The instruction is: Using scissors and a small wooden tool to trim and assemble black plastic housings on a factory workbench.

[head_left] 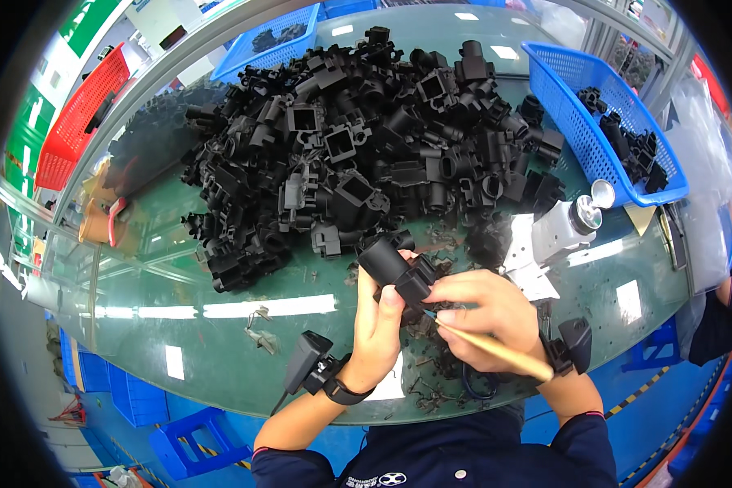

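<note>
My left hand (376, 325) is closed around a black plastic housing (388, 267) with a round tube end, tilted above the near part of the table. My right hand (490, 313) grips a slim knife-like tool (496, 346) with a tan handle. Its thin tip meets the near end of the housing, by my left thumb; the exact contact is too small to make out. Beyond my hands rises a large pile of similar black housings (333, 146). Black plastic scraps (435, 394) lie under and around my hands.
A white bottle with a metal top (563, 230) stands right of the pile. A blue basket (659, 183) holds more black parts at the back right; another blue basket (256, 58) is behind. Red-handled pliers or scissors (115, 220) sit at the left. Blue stools (195, 447) stand below.
</note>
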The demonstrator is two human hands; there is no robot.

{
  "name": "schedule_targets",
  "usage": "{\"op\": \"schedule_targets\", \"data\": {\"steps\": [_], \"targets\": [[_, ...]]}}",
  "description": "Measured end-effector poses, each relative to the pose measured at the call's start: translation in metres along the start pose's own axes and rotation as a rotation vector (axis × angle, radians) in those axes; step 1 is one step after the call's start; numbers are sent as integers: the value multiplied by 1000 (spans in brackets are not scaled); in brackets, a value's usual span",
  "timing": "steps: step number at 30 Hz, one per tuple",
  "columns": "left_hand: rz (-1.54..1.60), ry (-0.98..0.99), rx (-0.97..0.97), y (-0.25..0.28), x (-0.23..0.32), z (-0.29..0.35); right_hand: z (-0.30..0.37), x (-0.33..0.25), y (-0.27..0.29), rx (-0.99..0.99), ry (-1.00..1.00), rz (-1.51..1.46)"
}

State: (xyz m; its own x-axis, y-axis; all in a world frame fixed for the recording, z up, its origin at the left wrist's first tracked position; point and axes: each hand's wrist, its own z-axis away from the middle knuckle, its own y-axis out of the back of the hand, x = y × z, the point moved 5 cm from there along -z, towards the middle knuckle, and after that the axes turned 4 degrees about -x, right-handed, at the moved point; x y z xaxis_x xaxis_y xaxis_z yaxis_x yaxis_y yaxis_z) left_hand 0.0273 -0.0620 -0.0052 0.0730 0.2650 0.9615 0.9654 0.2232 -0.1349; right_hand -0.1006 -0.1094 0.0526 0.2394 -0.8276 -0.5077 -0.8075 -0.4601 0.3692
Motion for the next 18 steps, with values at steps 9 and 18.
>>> {"op": "schedule_targets", "data": {"steps": [9, 18], "targets": [[352, 275, -53, -13, -8, 5, 14, 15, -1, 315, -380, -511], [1242, 516, -187, -12, -1, -4, 16, 41, 24, 438, -465, -546]]}}
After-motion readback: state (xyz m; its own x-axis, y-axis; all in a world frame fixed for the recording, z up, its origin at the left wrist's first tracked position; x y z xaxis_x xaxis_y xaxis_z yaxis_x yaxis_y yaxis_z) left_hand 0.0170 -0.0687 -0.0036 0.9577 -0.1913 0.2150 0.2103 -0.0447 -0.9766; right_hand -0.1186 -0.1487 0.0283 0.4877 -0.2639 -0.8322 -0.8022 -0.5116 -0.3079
